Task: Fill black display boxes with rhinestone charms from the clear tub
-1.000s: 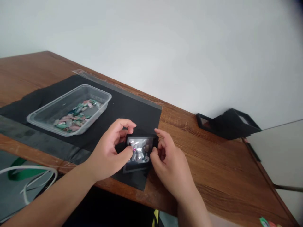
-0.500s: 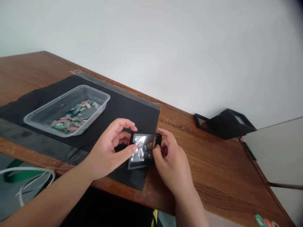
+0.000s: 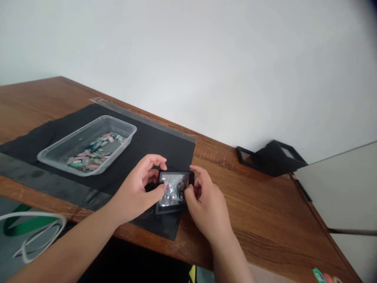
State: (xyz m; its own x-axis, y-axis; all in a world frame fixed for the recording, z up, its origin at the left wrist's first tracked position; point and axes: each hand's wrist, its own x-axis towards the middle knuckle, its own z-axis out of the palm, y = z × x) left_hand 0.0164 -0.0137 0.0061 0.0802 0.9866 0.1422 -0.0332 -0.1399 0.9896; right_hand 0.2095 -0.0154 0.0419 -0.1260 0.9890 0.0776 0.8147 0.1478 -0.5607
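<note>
A small black display box with a clear, shiny window is tilted between my two hands, over the right front part of the black mat. Behind its window show silvery, dark and greenish pieces and one pink-purple spot. My left hand grips its left side, thumb on the front edge and index finger curled above the top corner. On the right side, my right hand pinches the frame, thumb in front. Its other fingers are partly hidden behind. What lies behind the box cannot be seen.
A clear plastic tub holding many pink, green and white stone pieces stands on the black mat. Several black boxes lean near the wall on the wooden table. A white cable hangs at lower left.
The box has shifted slightly left and tipped back, so its window shows more from above. Both hands moved with it, keeping their grip. The view tilted up a little.
</note>
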